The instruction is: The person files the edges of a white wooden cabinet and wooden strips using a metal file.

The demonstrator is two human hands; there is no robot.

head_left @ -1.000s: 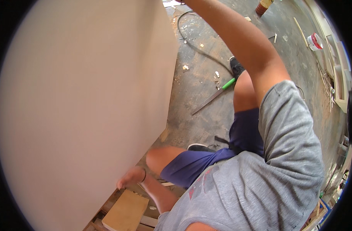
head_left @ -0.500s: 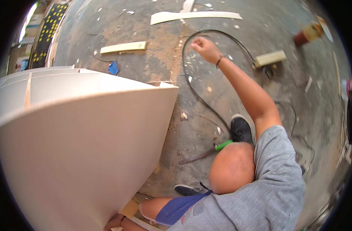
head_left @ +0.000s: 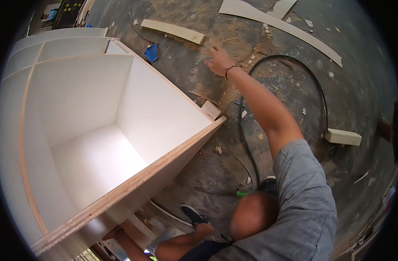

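Observation:
A large white cabinet (head_left: 142,100) with bare plywood edges and open compartments fills the left side. My left hand (head_left: 110,233) is low at the cabinet's near side, just below its plywood edge, and its fingers are mostly hidden. My right arm stretches forward over the floor. At its end my right hand (head_left: 220,62) is in the air, empty, its fingers apart and loosely bent. Nearest to it lies a pale wood strip (head_left: 173,31). A small wood block (head_left: 211,110) sits against the cabinet's corner, and a blue scrap (head_left: 151,52) lies beside the cabinet.
A black cable (head_left: 246,148) loops across the floor to a cream power strip (head_left: 343,136) at the right. Long white offcuts (head_left: 286,28) and small scraps lie farther out. Near my feet is a tool with a green handle (head_left: 241,194) and a long thin blade.
The view has shifted, so the cabinet's inside shows where its outer side filled the picture. My right hand now appears nearer the wood strip, its fingers looser. My left hand stays low by the cabinet.

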